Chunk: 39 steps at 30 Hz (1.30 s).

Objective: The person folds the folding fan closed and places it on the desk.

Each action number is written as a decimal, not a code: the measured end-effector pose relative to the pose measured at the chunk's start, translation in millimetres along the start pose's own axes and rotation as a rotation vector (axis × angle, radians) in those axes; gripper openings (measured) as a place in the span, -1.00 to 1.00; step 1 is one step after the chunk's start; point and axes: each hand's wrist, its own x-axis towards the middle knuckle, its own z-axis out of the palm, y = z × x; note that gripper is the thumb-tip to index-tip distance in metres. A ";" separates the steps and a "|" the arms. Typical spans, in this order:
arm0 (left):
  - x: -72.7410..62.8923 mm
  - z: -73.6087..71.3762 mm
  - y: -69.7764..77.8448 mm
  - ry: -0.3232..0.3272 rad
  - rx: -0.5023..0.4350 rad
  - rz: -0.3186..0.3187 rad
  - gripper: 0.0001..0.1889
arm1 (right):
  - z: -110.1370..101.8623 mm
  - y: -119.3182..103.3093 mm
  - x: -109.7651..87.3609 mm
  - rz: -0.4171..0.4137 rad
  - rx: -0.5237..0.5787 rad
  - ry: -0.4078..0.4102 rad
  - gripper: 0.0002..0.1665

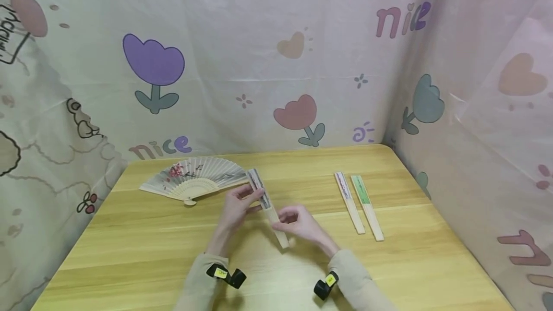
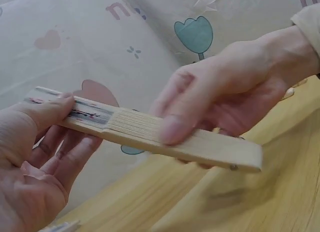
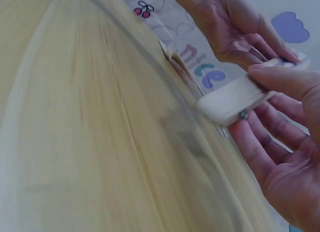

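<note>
Both hands hold one folded hand fan (image 1: 269, 209) above the table, its pale ribs closed together and its grey printed leaf at the far end. My left hand (image 1: 236, 207) pinches the leaf end between thumb and fingers. Lower down, my right hand (image 1: 300, 224) grips the bare ribs near the pivot, thumb on top. In the left wrist view the metal pivot pin shows at the near end of the fan (image 2: 200, 144). From the right wrist view, the butt end of the fan (image 3: 227, 103) points toward the camera.
An opened fan (image 1: 196, 176) with pink blossoms lies at the back left of the wooden table (image 1: 151, 248). Toward the right lie two folded fans, one with a purple-grey leaf (image 1: 350, 203) and one with a green leaf (image 1: 367, 208). A printed curtain (image 1: 242, 61) hangs behind.
</note>
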 end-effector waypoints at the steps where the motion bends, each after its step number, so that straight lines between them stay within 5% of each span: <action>1: 2.3 0.8 -2.3 0.017 -0.035 -0.011 -0.86 | -3.5 1.3 -3.0 0.009 -0.003 -0.008 -0.71; 6: 16.1 5.8 -13.3 0.069 -0.180 -0.027 -0.82 | -18.6 4.2 -14.5 0.049 0.080 -0.064 -0.62; 10: 28.5 15.4 -22.8 0.057 -0.188 -0.053 -0.85 | -28.7 6.6 -22.2 0.092 0.120 -0.047 -0.57; 19: 49.0 43.8 -43.1 -0.094 0.035 -0.126 -0.57 | -44.3 12.9 -43.6 0.176 0.057 0.130 -0.64; 28: 61.1 80.5 -60.9 -0.031 0.060 -0.195 -0.60 | -59.4 14.2 -59.4 0.255 0.028 0.176 -0.63; 35: 64.3 103.9 -70.0 -0.053 0.183 -0.169 -0.64 | -64.2 12.1 -63.6 0.370 -0.202 0.294 -0.73; 39: 63.6 108.9 -69.6 -0.038 0.406 -0.074 -0.71 | -62.9 10.0 -61.3 0.428 -0.331 0.380 -0.78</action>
